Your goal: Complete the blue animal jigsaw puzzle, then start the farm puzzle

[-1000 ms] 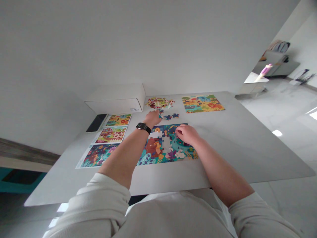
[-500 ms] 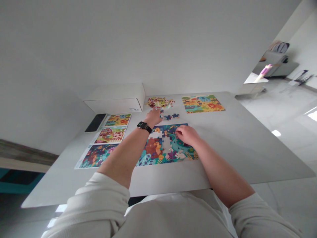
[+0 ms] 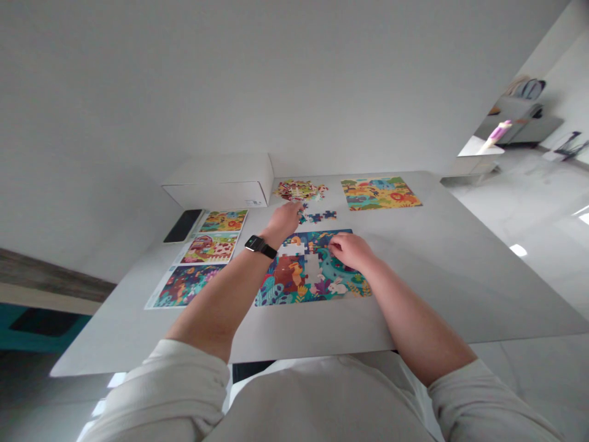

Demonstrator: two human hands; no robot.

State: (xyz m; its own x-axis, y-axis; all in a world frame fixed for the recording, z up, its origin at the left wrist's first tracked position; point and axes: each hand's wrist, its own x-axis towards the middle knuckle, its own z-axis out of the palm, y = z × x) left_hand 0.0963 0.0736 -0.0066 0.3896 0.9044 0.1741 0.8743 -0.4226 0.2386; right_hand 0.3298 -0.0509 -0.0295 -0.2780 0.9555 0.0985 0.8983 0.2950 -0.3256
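Note:
My left hand (image 3: 285,220), with a black watch on the wrist, is at the loose dark blue puzzle pieces (image 3: 316,217), its fingers pinched on a puzzle piece (image 3: 304,207). Below lies a partly assembled jigsaw puzzle (image 3: 289,270) of night animals, with gaps at its middle and upper left. My right hand (image 3: 352,250) rests on the puzzle's upper right part, fingers curled together. What they hold, if anything, is hidden.
A pile of puzzle pieces (image 3: 299,189) lies at the back. To its right is a finished lion puzzle (image 3: 381,193). On the left are a white box (image 3: 216,190), a black phone (image 3: 183,226) and a sheet with three reference pictures (image 3: 211,247).
My left hand has shifted slightly right, from the front of the pile to the dark blue pieces, and its fingers have drawn together. My right hand stays on the puzzle.

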